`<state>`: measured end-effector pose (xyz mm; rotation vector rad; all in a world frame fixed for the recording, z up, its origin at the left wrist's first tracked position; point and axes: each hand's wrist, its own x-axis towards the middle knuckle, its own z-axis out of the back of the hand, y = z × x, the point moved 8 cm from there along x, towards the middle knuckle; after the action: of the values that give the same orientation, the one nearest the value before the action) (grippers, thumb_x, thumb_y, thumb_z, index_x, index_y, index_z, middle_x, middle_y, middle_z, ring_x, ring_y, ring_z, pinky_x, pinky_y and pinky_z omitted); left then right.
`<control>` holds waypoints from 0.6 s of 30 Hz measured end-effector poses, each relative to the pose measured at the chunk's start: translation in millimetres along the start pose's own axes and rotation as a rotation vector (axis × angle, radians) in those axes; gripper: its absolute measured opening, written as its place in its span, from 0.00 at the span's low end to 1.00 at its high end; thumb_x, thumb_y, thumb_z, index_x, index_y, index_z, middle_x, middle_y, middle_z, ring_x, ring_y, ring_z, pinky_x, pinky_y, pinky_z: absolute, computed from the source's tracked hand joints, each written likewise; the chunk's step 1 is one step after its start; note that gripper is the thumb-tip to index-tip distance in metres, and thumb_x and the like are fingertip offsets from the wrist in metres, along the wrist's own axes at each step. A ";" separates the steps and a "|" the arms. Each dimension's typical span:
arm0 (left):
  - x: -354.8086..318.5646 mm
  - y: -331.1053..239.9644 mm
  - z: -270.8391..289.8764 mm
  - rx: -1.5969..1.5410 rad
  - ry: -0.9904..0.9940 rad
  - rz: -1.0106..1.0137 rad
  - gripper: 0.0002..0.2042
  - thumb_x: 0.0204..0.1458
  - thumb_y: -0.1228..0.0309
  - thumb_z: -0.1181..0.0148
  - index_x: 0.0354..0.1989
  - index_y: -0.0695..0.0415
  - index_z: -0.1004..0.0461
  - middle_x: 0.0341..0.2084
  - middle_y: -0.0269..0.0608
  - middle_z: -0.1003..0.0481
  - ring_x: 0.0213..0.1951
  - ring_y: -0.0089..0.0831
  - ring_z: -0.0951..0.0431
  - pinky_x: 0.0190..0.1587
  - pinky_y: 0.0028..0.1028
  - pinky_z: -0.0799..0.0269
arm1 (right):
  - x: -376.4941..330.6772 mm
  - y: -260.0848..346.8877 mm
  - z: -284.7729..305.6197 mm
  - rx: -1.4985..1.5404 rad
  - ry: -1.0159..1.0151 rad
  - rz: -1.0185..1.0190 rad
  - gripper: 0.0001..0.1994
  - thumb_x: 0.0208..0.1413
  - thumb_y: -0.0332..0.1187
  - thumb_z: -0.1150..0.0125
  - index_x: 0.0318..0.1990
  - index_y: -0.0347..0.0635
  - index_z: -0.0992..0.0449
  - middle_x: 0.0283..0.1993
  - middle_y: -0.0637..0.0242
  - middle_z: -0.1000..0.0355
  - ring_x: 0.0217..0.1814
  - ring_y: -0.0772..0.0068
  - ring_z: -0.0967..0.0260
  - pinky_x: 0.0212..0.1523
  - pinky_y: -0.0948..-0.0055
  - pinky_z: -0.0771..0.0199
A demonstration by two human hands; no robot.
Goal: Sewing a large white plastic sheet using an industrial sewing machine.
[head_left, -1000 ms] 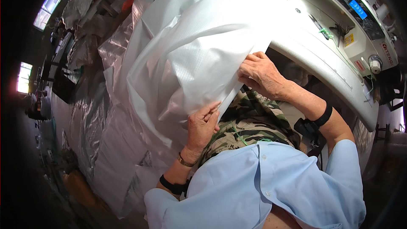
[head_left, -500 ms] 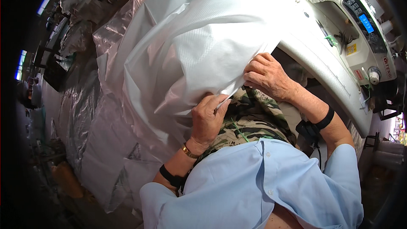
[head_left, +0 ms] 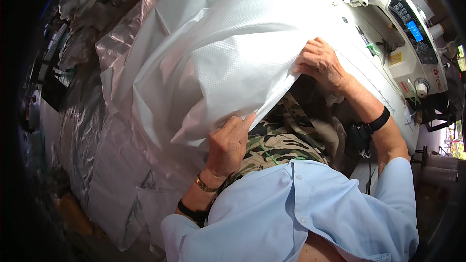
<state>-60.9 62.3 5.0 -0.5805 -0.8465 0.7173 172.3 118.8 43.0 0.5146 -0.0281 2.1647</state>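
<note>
A large sheet of white textured material (head_left: 233,63) spreads in loose folds over the work surface and hangs down to the left of my lap. Its near edge runs between my two hands, with a narrow strip folded along it. My left hand (head_left: 228,143) pinches this edge near my lap, the thumb and fingers closed on it. Farther up and to the right, my right hand (head_left: 321,64) grips the same edge with bent fingers. The stretch of edge between the hands looks fairly straight.
At the right stands a white sewing machine (head_left: 412,63) with a lit blue display and a side knob. Its pale table edge (head_left: 374,82) lies beyond my right forearm. Green thread (head_left: 373,49) shows by the machine. Crumpled clear plastic sheeting (head_left: 87,140) lies at the left.
My right hand has moved up and to the right along with the edge. My left hand has shifted slightly left and down, so the hands are farther apart.
</note>
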 end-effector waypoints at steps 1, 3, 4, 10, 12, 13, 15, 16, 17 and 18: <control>1.4 0.1 -1.6 0.002 0.018 -0.008 0.15 0.48 0.83 0.40 0.46 0.61 0.23 0.26 0.43 0.27 0.25 0.41 0.24 0.28 0.33 0.28 | 0.8 -5.4 3.4 0.020 -0.002 0.004 0.12 0.46 0.39 0.31 0.27 0.45 0.29 0.28 0.71 0.34 0.34 0.68 0.34 0.40 0.68 0.37; 5.2 -0.3 -2.9 0.001 0.035 -0.020 0.15 0.49 0.83 0.40 0.47 0.60 0.23 0.26 0.44 0.27 0.25 0.41 0.24 0.29 0.33 0.28 | 2.6 -15.3 10.1 0.003 -0.007 0.028 0.13 0.46 0.42 0.31 0.27 0.46 0.28 0.26 0.72 0.35 0.34 0.68 0.34 0.40 0.69 0.37; 7.9 2.7 -2.6 -0.100 0.031 0.020 0.13 0.50 0.82 0.39 0.45 0.61 0.23 0.23 0.43 0.29 0.23 0.37 0.28 0.27 0.31 0.31 | 3.4 -21.4 12.4 0.002 -0.007 0.023 0.13 0.46 0.42 0.31 0.27 0.46 0.28 0.26 0.72 0.35 0.34 0.68 0.34 0.40 0.69 0.37; 15.9 -1.5 -11.2 -0.178 0.244 0.056 0.12 0.48 0.79 0.37 0.42 0.60 0.23 0.26 0.46 0.26 0.26 0.42 0.24 0.29 0.34 0.30 | -0.1 -50.4 19.6 -0.118 0.033 0.036 0.19 0.44 0.50 0.32 0.30 0.47 0.31 0.27 0.72 0.36 0.33 0.68 0.35 0.42 0.69 0.36; 20.3 -10.4 -13.4 -0.101 0.247 -0.036 0.13 0.44 0.81 0.40 0.40 0.60 0.23 0.24 0.45 0.27 0.25 0.42 0.26 0.28 0.35 0.30 | 0.9 -64.4 24.6 -0.142 0.019 0.009 0.21 0.43 0.53 0.33 0.32 0.47 0.31 0.28 0.72 0.36 0.35 0.67 0.34 0.44 0.68 0.36; 21.8 -13.0 -16.8 -0.097 0.253 -0.034 0.12 0.41 0.82 0.43 0.36 0.60 0.22 0.21 0.44 0.29 0.23 0.42 0.27 0.27 0.35 0.30 | 1.2 -70.0 27.2 -0.127 0.014 0.009 0.22 0.43 0.54 0.33 0.33 0.47 0.30 0.29 0.71 0.36 0.36 0.66 0.34 0.45 0.68 0.36; 27.7 -24.8 -23.9 -0.095 0.218 -0.129 0.10 0.39 0.82 0.43 0.32 0.60 0.22 0.19 0.43 0.29 0.20 0.41 0.27 0.25 0.34 0.31 | 0.6 -83.7 29.1 -0.124 0.043 -0.054 0.25 0.43 0.57 0.34 0.35 0.45 0.29 0.33 0.68 0.35 0.40 0.64 0.34 0.47 0.65 0.36; 31.0 -31.6 -25.5 -0.083 0.180 -0.196 0.08 0.37 0.83 0.43 0.28 0.60 0.22 0.17 0.43 0.28 0.18 0.40 0.28 0.22 0.33 0.32 | -0.3 -87.8 31.2 -0.138 0.027 -0.072 0.25 0.43 0.57 0.34 0.35 0.45 0.29 0.33 0.68 0.35 0.40 0.64 0.34 0.47 0.65 0.36; 32.7 -36.6 -30.0 -0.067 0.214 -0.243 0.06 0.37 0.83 0.43 0.25 0.60 0.24 0.16 0.43 0.28 0.18 0.40 0.26 0.23 0.33 0.30 | -1.3 -90.3 34.9 -0.193 -0.014 -0.086 0.25 0.44 0.56 0.34 0.36 0.44 0.29 0.34 0.67 0.34 0.41 0.63 0.34 0.47 0.65 0.36; 34.5 -41.1 -35.3 -0.086 0.238 -0.274 0.06 0.37 0.82 0.44 0.24 0.60 0.24 0.15 0.42 0.29 0.18 0.40 0.27 0.23 0.33 0.30 | -2.4 -92.0 38.0 -0.245 -0.061 -0.103 0.25 0.44 0.56 0.34 0.36 0.43 0.29 0.36 0.66 0.33 0.42 0.63 0.34 0.47 0.64 0.35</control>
<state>-2.4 56.6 30.9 -0.5990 -0.7191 0.3554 258.4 165.3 61.8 0.4301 -0.2901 2.0100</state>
